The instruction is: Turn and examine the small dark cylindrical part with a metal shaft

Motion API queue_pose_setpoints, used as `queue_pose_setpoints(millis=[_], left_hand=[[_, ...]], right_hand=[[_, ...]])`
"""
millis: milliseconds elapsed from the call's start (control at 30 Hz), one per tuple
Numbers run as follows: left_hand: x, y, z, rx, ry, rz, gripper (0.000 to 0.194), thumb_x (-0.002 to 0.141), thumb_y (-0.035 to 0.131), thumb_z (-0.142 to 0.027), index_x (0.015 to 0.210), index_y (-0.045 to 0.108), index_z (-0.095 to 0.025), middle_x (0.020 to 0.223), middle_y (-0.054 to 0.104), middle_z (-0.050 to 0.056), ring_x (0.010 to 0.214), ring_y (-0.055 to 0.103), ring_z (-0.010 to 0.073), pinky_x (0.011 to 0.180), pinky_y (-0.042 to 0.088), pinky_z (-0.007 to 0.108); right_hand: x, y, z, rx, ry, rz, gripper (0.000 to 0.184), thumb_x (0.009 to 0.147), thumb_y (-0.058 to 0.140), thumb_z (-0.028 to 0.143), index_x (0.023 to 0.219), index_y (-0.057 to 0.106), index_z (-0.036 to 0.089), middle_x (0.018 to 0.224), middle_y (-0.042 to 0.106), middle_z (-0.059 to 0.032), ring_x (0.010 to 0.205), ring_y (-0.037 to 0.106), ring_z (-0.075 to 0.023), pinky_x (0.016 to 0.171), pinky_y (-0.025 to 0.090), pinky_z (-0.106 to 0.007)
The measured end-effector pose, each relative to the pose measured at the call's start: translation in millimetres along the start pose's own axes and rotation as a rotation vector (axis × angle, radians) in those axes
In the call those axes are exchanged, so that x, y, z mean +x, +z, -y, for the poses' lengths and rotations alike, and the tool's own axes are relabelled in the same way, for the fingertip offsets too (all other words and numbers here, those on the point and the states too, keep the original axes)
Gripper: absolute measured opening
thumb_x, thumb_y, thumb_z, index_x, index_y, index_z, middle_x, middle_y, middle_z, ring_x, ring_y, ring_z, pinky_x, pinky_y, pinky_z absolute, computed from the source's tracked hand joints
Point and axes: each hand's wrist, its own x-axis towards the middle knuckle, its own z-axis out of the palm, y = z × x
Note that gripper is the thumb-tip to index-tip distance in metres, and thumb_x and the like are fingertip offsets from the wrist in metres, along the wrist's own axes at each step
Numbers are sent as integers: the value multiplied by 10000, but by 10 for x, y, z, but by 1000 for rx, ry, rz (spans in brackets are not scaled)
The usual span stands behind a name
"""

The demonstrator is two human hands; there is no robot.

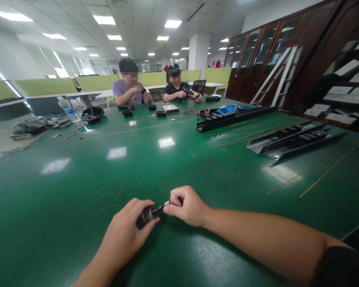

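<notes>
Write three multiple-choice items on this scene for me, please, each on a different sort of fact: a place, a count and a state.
1. Where is the water bottle?
A) Far left on the green table, by a black bowl
B) Among the long sticks on the right
C) At the table's near edge

2. How many people sit across the table?
A) One
B) Two
C) Four

3. What is the right hand doing?
A) Lying flat, touching nothing
B) Holding the water bottle
C) Pinching the thin end of a dark cylinder that the left hand grips

1. A: the bottle shows beside the bowl.
2. B: one in a purple shirt and one in a black shirt sit opposite.
3. C: the fingers meet the cylinder's thin end.
</notes>
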Motion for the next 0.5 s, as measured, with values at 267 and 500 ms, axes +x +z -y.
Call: queue_pose_setpoints(millis=[267,500], left_hand=[[17,-31,32,-26,92,-70,271,913,644,-279,1177,588,-257,1025,633,24,949,596,168,833,492,292],[26,-27,17,-9,121,-88,343,914,644,-266,1248,568,-257,1050,635,31,958,595,168,834,497,287]], right_hand=[[-6,27,37,-62,12,24,305,655,718,152,700,421,200,632,532,55,566,466,-101,537,361,-219],[-2,43,25,50,10,57,401,658,692,108,993,493,203,782,565,48,572,538,-98,544,426,-218]])
